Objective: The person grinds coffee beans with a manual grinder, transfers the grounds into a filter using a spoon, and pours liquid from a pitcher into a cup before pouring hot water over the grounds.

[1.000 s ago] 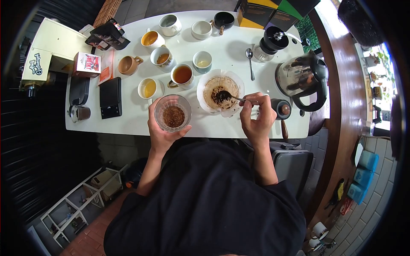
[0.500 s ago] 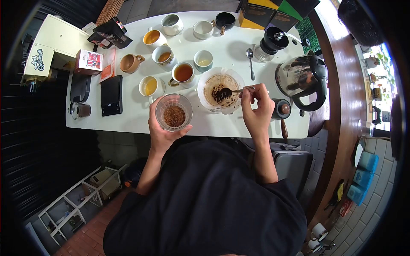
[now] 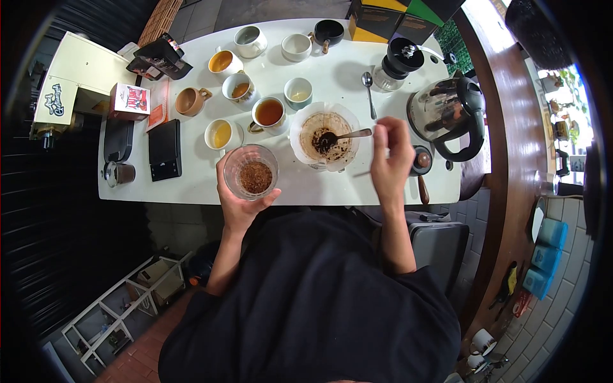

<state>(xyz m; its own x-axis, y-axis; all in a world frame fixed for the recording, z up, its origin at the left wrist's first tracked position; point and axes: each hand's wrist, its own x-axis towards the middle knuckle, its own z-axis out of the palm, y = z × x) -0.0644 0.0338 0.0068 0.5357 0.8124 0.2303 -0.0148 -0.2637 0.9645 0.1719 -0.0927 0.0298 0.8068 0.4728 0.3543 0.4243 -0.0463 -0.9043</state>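
Observation:
My left hand (image 3: 237,207) is wrapped round a clear glass (image 3: 274,167) with coarse brown coffee grounds (image 3: 256,177) in its bottom. To its right a white paper filter (image 3: 300,131) sits in a dripper, its inner wall stained brown. A metal spoon (image 3: 354,134) leans in the filter, its bowl among dark wet grounds (image 3: 324,142). Just right of the spoon's handle end hovers my right hand (image 3: 391,159), thumb and fingers apart, holding nothing. A small gap shows between thumb and handle.
Several cups stand beyond the glass, among them a cup of dark tea-coloured liquid (image 3: 269,112). A second spoon (image 3: 369,94), a hand grinder (image 3: 403,57), a glass kettle (image 3: 440,118) and a wooden-handled tamper-like tool (image 3: 421,163) are at right. A black scale (image 3: 165,150) lies left.
My right hand has let go of the spoon and drawn slightly right. The spoon stays resting in the filter. My left hand still holds the glass, and the view has shifted a little.

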